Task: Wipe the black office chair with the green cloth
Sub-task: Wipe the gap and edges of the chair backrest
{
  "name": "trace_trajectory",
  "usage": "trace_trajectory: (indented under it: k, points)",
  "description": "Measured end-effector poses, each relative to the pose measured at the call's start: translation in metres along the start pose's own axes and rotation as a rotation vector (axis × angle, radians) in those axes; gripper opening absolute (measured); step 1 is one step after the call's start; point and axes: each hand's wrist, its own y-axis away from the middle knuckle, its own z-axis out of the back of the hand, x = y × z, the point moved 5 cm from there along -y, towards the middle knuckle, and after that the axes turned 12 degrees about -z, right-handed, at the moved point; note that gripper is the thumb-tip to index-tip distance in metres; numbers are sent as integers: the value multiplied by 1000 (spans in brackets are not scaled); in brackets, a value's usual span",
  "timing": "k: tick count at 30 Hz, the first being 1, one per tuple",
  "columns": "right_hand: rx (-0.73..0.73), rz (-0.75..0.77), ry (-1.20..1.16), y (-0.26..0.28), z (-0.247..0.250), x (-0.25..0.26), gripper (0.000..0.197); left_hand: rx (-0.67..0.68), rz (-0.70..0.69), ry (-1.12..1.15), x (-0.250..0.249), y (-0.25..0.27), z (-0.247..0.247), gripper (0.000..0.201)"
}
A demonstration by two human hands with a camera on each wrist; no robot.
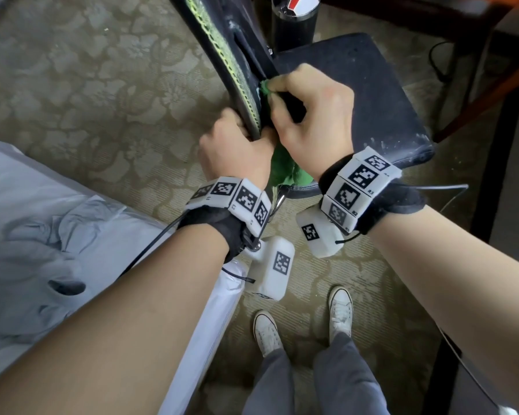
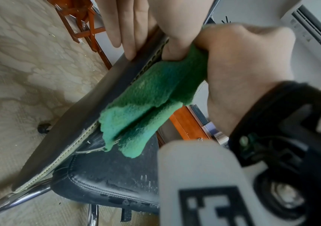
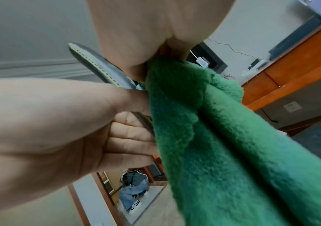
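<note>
The black office chair's seat is worn and flaked, and its backrest runs up and to the left with a pale stitched edge. My left hand grips the backrest's top edge, fingers behind it and thumb in front. My right hand clutches the green cloth and presses it against the front of the backrest. In the left wrist view the cloth hangs bunched from the right hand over the seat. The right wrist view shows the cloth beside the left hand.
A bed with white sheets lies close on the left. A black cylinder stands behind the chair, and a wooden desk is on the right. The chair's chrome frame shows below the seat. My white shoes stand on patterned carpet.
</note>
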Motion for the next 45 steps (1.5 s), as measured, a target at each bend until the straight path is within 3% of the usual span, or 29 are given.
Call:
trace_trajectory:
  k: [7,12,19,22,27,36,45]
  points:
    - [25,-101,-12,5,-1,-21,15,-40,-24,-5,-3,1,2,23]
    - [8,-60,-42,0,-1,-12,15,-43,-20,11,-1,1,-1,21]
    - [79,-245,54,15,-4,-48,13,-47,-43,6,-3,3,3,24]
    - [59,-165,24,13,3,-31,18,-54,-52,72,2,5,8,27]
    - [-10,20,-103,6,4,1,15,-164,-108,374,-2,9,20,16]
    - [51,-94,-65,15,-9,-20,16,-144,-119,428,-8,12,21,16]
    - [51,-147,-176,7,-5,0,15,-170,-103,474,-4,8,19,19]
